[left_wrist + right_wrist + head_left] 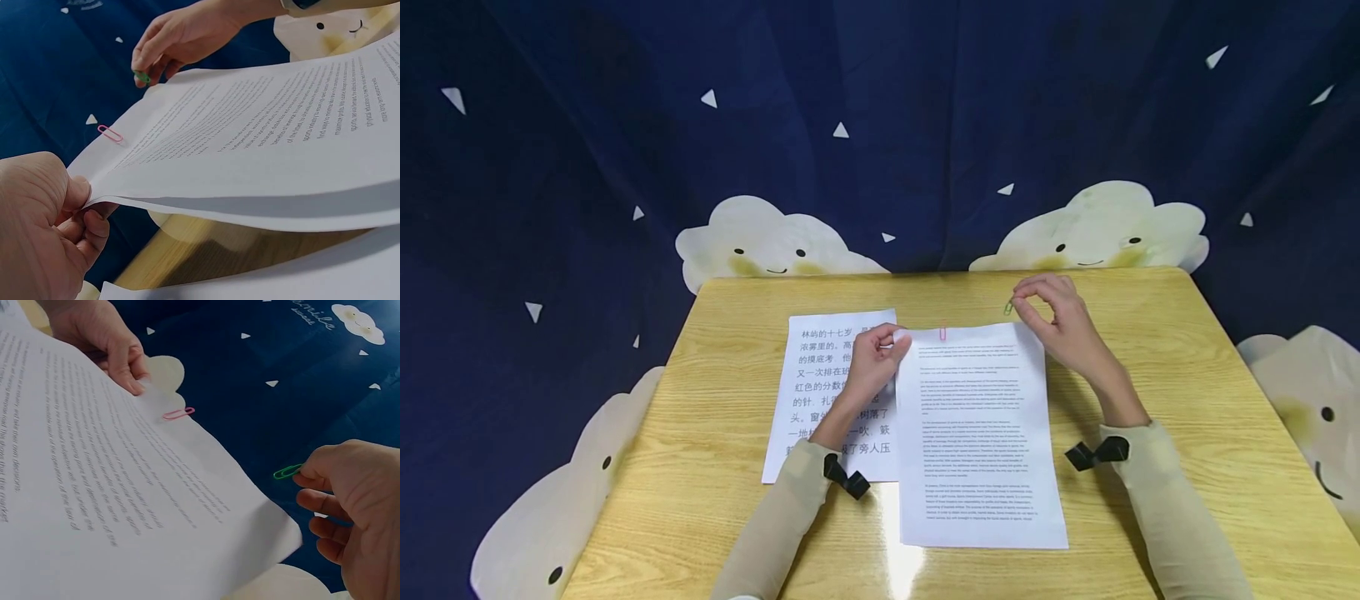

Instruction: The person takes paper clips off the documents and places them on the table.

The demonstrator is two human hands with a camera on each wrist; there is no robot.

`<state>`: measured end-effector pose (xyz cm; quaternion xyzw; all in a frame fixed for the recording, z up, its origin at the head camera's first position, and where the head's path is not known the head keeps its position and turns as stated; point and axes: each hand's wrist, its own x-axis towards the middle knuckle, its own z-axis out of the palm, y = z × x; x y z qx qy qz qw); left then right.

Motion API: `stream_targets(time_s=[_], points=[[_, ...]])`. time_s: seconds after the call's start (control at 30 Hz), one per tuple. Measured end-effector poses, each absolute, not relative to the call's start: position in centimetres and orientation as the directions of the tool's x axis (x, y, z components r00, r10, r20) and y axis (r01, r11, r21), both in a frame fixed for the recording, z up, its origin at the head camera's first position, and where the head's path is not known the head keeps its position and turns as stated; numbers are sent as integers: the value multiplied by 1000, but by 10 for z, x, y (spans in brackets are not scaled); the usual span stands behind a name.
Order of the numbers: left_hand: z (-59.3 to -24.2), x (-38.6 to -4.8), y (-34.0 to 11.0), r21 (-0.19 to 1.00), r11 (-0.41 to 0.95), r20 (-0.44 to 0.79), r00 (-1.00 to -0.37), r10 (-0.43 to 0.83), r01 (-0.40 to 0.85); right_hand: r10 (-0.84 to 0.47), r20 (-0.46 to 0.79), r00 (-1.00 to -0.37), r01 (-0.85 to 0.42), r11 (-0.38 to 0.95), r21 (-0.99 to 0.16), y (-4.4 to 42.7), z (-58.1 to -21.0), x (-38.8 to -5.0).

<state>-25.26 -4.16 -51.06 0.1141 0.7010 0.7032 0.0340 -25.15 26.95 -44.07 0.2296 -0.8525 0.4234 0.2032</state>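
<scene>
A sheaf of printed paper (977,442) is held up at its top left corner by my left hand (874,360), thumb on top and fingers beneath. On its top edge sits a pink paper clip (110,133), a little right of that hand. My right hand (1063,325) pinches a green paper clip (288,472) between thumb and forefinger. That clip is just beyond the sheaf's top right corner, apart from the paper in the right wrist view. The other right fingers are loosely bent.
Left of the sheaf, a sheet with large Chinese print (808,392) lies on the wooden table (700,467), partly under my left forearm. A dark blue curtain (880,125) with clouds and white triangles hangs behind the table's far edge.
</scene>
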Motion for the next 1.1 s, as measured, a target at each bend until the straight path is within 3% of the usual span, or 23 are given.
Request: stream_targets(time_s=[0.67, 1.1], points=[[-511, -254, -42, 997, -2, 80, -975, 207, 82, -189, 494, -849, -500, 594, -631, 298, -443, -260], [-485, -240, -41, 997, -16, 72, -976, 204, 70, -133, 381, -915, -372, 646, -667, 317, -466, -273]])
